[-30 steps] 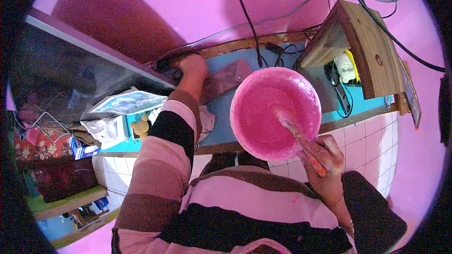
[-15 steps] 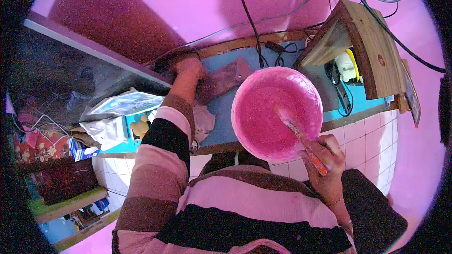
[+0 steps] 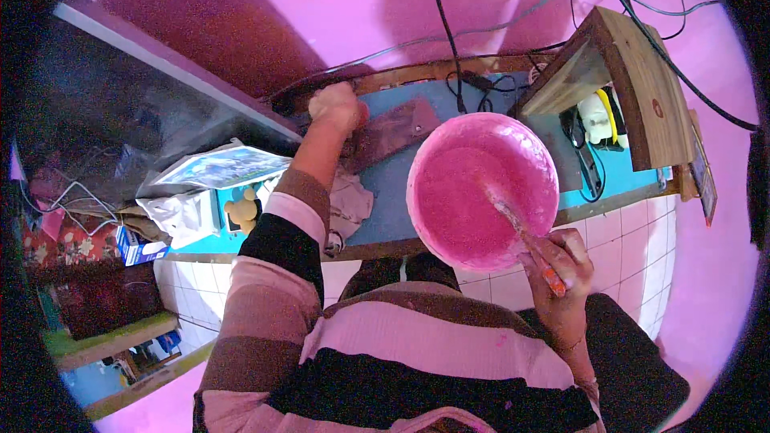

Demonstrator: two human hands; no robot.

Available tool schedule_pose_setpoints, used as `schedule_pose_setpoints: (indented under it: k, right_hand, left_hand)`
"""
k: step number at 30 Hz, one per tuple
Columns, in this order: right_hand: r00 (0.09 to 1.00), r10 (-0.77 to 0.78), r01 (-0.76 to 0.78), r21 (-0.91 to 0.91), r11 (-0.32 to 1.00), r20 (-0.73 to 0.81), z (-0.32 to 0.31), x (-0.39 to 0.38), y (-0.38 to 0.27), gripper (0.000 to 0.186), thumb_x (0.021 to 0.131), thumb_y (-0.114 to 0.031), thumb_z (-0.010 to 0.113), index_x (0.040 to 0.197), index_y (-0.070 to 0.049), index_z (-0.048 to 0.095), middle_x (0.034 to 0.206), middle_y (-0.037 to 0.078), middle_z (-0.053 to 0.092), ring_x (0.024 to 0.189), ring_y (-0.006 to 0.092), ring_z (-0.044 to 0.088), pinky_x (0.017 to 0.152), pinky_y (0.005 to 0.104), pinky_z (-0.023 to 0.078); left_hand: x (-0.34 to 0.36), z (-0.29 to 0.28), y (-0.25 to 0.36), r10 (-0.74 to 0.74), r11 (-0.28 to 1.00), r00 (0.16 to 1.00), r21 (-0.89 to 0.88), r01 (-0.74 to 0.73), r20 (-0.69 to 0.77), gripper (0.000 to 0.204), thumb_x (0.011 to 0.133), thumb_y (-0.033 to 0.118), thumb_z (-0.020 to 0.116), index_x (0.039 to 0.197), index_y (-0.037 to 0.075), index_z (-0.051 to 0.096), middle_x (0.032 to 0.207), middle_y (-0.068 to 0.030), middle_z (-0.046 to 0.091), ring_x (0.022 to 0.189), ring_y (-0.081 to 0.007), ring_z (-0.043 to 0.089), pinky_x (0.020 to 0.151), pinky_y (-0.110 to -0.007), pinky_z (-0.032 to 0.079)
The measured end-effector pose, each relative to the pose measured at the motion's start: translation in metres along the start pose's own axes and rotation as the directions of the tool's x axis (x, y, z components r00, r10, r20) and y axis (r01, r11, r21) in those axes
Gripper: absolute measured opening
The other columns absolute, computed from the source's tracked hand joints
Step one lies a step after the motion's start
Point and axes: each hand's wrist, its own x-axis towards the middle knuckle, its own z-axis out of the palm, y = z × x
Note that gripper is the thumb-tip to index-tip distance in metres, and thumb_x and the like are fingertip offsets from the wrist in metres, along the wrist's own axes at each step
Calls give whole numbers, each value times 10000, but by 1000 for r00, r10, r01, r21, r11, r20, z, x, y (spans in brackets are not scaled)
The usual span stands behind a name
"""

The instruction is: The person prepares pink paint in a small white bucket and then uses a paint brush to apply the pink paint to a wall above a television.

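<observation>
My right hand (image 3: pixel 561 273) grips the near right rim of a round pink bucket (image 3: pixel 415 200), together with the handle of a paintbrush (image 3: pixel 525 236). The brush leans across the rim, its orange handle end toward me and its head down in the pink paint (image 3: pixel 461 200); the bristles are hidden. My left hand (image 3: pixel 335 106) is closed in a fist at the back of the blue desk (image 3: pixel 385 200), close to the wall. What it may hold does not show. Beside it lies a flat, dull pinkish piece (image 3: pixel 393 135), with a crumpled pale cloth (image 3: pixel 350 200) nearer me.
A large dark panel (image 3: pixel 160 104) slants along the left. An open wooden box (image 3: pixel 642 88) stands at the right, with black cables (image 3: pixel 481 92) nearby. A brown teddy figure (image 3: pixel 243 210) and papers (image 3: pixel 224 167) sit left of my arm. Pink wall (image 3: pixel 337 8) rises behind.
My left hand has drawn up from the desk's back corner and shifted slightly right, its fingers now curled in a fist. My right hand keeps its hold on bucket and brush.
</observation>
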Motion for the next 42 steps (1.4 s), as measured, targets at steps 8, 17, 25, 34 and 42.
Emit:
schedule_pose_setpoints:
  k: [8, 17, 25, 34, 42]
  right_hand:
    - [1000, 9, -9, -10, 1000, 3, 0, 3, -3, 291, 661, 78, 701, 937, 9, 646, 863, 109, 547, 777, 220, 560, 658, 289, 468]
    - [999, 21, -23, 56, 998, 44, -13, 6, -8, 347, 658, 79, 704, 990, -12, 662, 857, 103, 565, 786, 204, 570, 679, 272, 474]
    - [979, 146, -54, 512, 857, -142, -30, 3, 2, 222, 830, -89, 619, 1001, 53, 619, 949, 184, 632, 779, 251, 650, 677, 356, 557]
    - [842, 527, -209, 826, 523, -120, -33, 8, 13, 339, 924, -277, 513, 1044, 40, 530, 768, 152, 620, 581, 230, 624, 516, 338, 523]
    - [767, 631, -242, 862, 445, -111, -33, -7, -15, 369, 933, -311, 502, 1091, 22, 523, 887, 137, 620, 593, 193, 618, 503, 298, 535]
  left_hand:
    - [29, 59, -24, 139, 990, 990, -3, -139, 36, 447, 844, 335, 526, 1190, 55, 565, 1327, -202, 457, 1241, -373, 421, 1007, -521, 331]
    - [-26, 52, 0, 416, 909, 644, 267, -320, -643, 413, 818, 144, 498, 1195, -24, 499, 1320, -245, 418, 1202, -479, 388, 1036, -561, 252]
    - [-143, 27, 10, 386, 207, 916, -957, -203, -111, 307, 821, 247, 660, 947, -8, 543, 778, -82, 596, 712, -189, 588, 639, -332, 469]
    - [-144, 34, 10, 435, 267, 895, -935, -233, -99, 256, 763, 181, 688, 863, 15, 522, 747, -97, 596, 607, -150, 588, 484, -297, 473]
    - [-178, 30, -9, 388, 126, 921, -991, -54, -1, 261, 730, 100, 683, 888, -5, 505, 769, -135, 603, 614, -212, 621, 482, -345, 540]
